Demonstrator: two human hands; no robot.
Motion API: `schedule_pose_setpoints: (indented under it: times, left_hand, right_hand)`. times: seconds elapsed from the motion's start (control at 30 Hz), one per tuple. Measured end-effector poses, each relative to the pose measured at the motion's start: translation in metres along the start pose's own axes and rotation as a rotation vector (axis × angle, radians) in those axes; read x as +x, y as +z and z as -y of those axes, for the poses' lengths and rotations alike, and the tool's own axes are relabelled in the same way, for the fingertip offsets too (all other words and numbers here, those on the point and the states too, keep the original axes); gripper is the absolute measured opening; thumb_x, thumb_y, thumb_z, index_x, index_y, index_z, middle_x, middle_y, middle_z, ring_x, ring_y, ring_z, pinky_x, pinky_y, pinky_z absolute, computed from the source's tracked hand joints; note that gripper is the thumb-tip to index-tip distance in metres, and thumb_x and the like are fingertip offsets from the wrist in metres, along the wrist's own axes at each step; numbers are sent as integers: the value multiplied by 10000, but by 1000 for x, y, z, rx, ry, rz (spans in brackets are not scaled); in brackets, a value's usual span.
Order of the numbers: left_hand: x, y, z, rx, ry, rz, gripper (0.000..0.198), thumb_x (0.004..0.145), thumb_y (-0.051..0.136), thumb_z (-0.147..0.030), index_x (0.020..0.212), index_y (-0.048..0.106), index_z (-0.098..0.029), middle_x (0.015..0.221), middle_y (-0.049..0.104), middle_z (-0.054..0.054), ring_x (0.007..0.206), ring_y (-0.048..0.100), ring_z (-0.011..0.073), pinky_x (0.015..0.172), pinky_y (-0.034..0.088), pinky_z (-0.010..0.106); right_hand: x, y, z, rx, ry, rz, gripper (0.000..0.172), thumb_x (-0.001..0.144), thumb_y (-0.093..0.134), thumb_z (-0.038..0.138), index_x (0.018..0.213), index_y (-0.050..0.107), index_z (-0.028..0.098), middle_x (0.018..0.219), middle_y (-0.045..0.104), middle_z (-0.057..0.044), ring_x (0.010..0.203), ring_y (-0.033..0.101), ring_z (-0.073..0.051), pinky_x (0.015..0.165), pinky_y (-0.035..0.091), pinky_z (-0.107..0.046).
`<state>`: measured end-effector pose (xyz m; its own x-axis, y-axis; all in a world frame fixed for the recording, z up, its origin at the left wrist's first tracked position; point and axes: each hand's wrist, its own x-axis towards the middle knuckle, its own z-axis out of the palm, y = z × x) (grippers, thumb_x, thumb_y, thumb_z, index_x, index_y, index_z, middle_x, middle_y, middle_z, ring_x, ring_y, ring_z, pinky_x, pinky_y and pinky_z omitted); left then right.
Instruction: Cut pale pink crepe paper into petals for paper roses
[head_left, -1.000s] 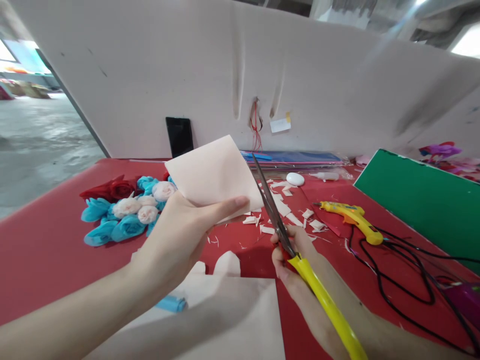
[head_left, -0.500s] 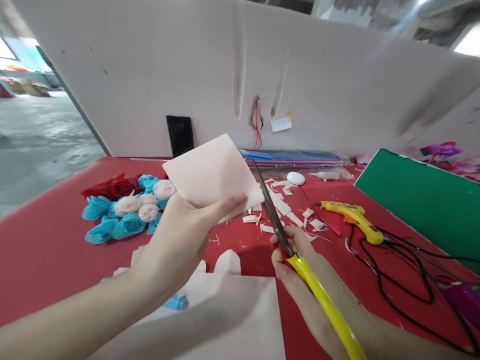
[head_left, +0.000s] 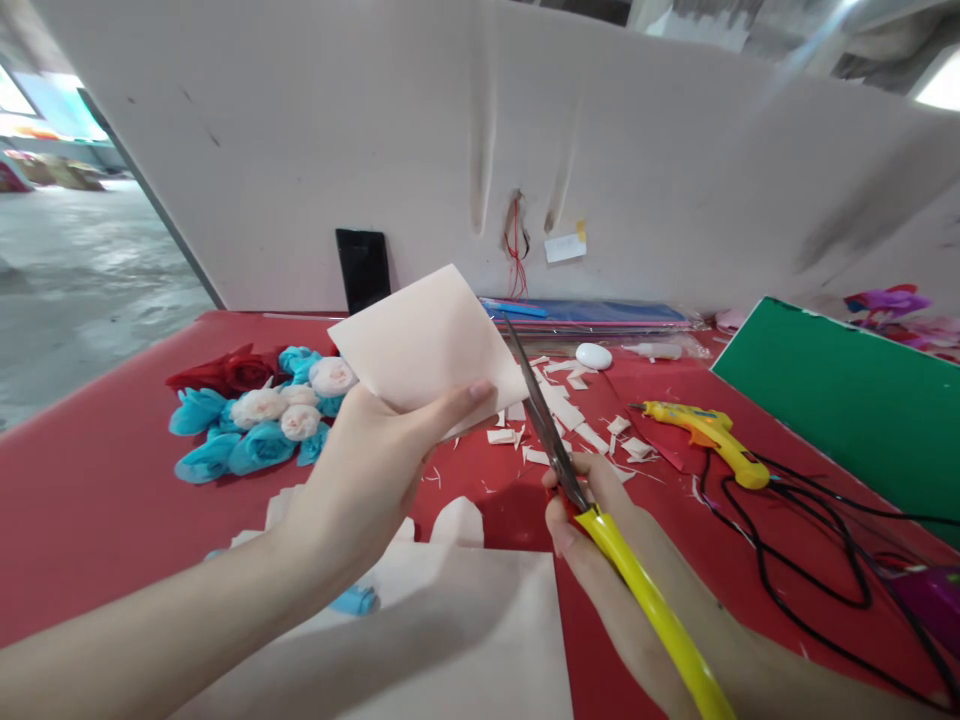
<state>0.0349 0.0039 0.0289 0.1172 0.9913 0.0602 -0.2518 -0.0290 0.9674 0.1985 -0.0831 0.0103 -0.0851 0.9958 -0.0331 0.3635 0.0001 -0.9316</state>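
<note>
My left hand [head_left: 382, 440] pinches a pale, folded piece of paper [head_left: 431, 340] between thumb and fingers, held up above the table. In my right hand [head_left: 600, 540] is a pair of scissors [head_left: 559, 455] with a yellow handle, its blades pointing up and away. The blades lie against or just beside the paper's right corner; whether they touch cannot be told. Below my hands rests a large pale sheet [head_left: 465, 640], with a small rounded paper piece [head_left: 459, 523] at its far edge. A blue cylindrical object [head_left: 354, 600] lies on the sheet, partly behind my left wrist.
Red, blue and pale paper flowers [head_left: 255, 425] lie at the left. Pale scraps [head_left: 562, 410] litter the red table [head_left: 97, 480] beyond the scissors. A yellow glue gun [head_left: 712, 435] with black cords and a green board [head_left: 847, 410] are right. A phone [head_left: 362, 268] leans on the back panel.
The view has shifted very slightly. Both hands, the paper and the scissors keep practically the same position.
</note>
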Motion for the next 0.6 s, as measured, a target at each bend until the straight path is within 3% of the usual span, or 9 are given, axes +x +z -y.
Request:
schedule_pose_setpoints:
  times: [0.1, 0.3, 0.4, 0.6]
  left_hand:
    - [-2, 4, -3, 0, 6, -1, 199, 667, 829, -295, 816, 751, -188, 889, 780, 17, 933, 711, 203, 750, 590, 191]
    - [-4, 3, -3, -34, 17, 37, 457, 709, 812, -264, 1144, 673, -253, 1001, 769, -16, 965, 701, 146, 766, 566, 130]
    - [-3, 2, -2, -31, 21, 41, 522, 716, 809, -268, 1208, 635, -262, 1043, 760, -7, 976, 700, 150, 768, 567, 131]
    - [-1, 4, -3, -41, 38, 101, 373, 756, 775, -249, 1120, 694, -251, 1072, 750, -4, 1036, 678, 153, 799, 561, 130]
  right_hand:
    - [0, 0, 0, -6, 8, -4, 319, 926, 571, 326, 1201, 556, 165, 1173, 598, -87, 964, 624, -211, 799, 547, -407]
    - [-2, 0, 4, -34, 21, -24, 306, 927, 571, 322, 1187, 562, 161, 1148, 607, -82, 936, 630, -200, 776, 554, -390]
    - [-4, -1, 6, -50, 23, -33, 294, 927, 571, 321, 1178, 568, 167, 1139, 610, -79, 926, 631, -195, 766, 556, -378]
    - [-3, 0, 6, -74, 22, -45, 304, 930, 565, 325, 1189, 563, 167, 1163, 603, -86, 949, 625, -203, 789, 551, -397]
